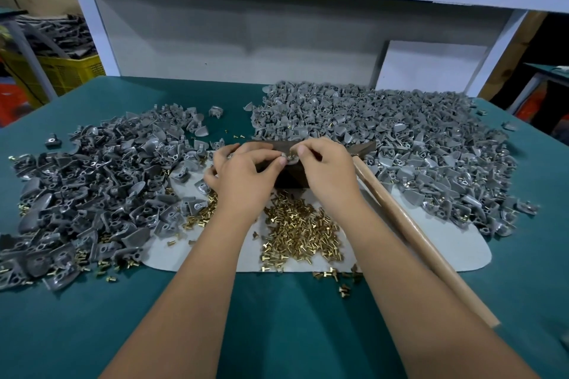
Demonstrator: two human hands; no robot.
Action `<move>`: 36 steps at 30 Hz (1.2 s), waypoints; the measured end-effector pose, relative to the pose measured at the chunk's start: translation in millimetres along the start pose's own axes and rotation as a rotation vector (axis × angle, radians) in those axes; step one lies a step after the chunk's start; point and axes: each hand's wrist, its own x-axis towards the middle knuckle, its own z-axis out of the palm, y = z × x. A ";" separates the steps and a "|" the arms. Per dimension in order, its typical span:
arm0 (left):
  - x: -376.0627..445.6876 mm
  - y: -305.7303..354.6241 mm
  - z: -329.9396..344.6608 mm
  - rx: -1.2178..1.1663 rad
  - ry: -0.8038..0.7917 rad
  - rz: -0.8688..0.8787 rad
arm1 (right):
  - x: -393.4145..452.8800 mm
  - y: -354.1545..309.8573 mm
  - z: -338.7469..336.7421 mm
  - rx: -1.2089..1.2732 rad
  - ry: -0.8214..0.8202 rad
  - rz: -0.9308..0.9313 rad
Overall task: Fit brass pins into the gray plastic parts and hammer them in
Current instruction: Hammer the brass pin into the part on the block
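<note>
no readable text, labels, brands, numbers or signs anywhere

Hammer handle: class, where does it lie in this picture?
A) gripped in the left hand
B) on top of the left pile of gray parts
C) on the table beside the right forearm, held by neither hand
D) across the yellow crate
C: the handle lies on the table along the right forearm, while both the left hand and right hand pinch a gray part.

Your green table (277, 317) carries a pale mat (462, 252) at center. Gray parts (400, 126) heap at two o'clock and darker ones (86, 181) at nine. Brass pins (295, 234) and a wooden handle (409, 228) lie on the mat.
</note>
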 end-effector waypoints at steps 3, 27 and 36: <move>0.0 0.2 -0.1 -0.022 -0.009 -0.008 | 1.6 -2.7 -2.9 0.115 0.000 0.103; -1.9 -0.8 1.1 0.028 0.007 0.028 | -2.6 -0.6 7.0 -0.084 0.045 -0.008; -1.6 2.4 -0.6 0.015 -0.038 -0.012 | -13.2 5.9 -69.7 -0.668 0.147 0.116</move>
